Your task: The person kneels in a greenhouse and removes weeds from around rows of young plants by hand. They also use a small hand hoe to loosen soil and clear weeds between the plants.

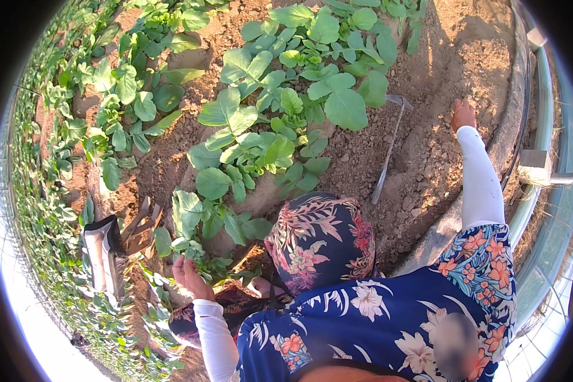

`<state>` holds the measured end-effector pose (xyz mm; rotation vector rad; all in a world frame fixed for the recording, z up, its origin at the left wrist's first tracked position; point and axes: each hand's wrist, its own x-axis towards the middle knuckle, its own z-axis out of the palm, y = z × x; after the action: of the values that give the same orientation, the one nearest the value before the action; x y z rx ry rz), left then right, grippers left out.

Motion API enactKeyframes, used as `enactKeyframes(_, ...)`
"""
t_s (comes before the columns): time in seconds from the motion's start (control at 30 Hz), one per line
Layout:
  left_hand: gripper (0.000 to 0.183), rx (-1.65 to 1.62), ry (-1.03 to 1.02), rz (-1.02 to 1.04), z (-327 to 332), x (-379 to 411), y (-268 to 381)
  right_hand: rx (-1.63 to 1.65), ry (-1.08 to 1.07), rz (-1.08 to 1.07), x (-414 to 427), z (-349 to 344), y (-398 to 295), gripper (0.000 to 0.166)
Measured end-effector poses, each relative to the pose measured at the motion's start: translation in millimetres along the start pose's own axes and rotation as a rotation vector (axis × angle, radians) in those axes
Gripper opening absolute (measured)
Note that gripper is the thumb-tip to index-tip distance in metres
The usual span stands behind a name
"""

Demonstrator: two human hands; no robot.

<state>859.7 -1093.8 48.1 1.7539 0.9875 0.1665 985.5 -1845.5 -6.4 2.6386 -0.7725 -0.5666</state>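
Observation:
My left hand (191,279) is at the base of a leafy green plant (212,217), fingers bent upward beside the lower leaves. Whether it pinches a leaf cannot be made out. Far off to the right, my right hand (463,114) rests against the bare brown soil (425,157), its fingers pointing away from me and partly hidden. Between that hand and the leafy row (286,110) lies a small hand hoe (392,148) on the ground, its thin blade end away from me. Dark floral cloth (322,238) over my bent knee sits between my arms.
Another leafy row (129,105) runs along the left. A pale, black-edged object (105,253) stands there next to dry brown strips (143,224). To the right, a black hose (523,105) follows the bed's edge, beside greenish pipes (544,95) and a block (534,164).

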Motion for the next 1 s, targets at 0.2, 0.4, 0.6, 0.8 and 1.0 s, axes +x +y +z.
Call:
enactKeyframes(0.2,0.017,-0.015,-0.021,-0.008,10.4,0.8,6.8,-0.15,0.0,0.054,6.5,-5.2,7.9,0.029)
enactKeyframes(0.4,0.019,0.003,-0.049,0.119,22.2,13.1,10.1,0.006,0.044,-0.022,13.0,33.0,28.7,0.031)
enactKeyframes(0.6,0.011,-0.043,-0.098,0.125,25.9,0.5,16.3,0.073,0.175,0.054,-16.5,16.4,6.2,0.04)
enactKeyframes(0.8,0.01,-0.136,-0.182,0.038,28.9,-7.3,11.2,0.43,0.149,0.119,5.8,72.0,34.1,0.044)
enactKeyframes(1.0,0.011,-0.162,-0.234,0.059,24.0,-9.7,11.0,0.57,0.213,0.05,-63.9,73.9,-20.7,0.03)
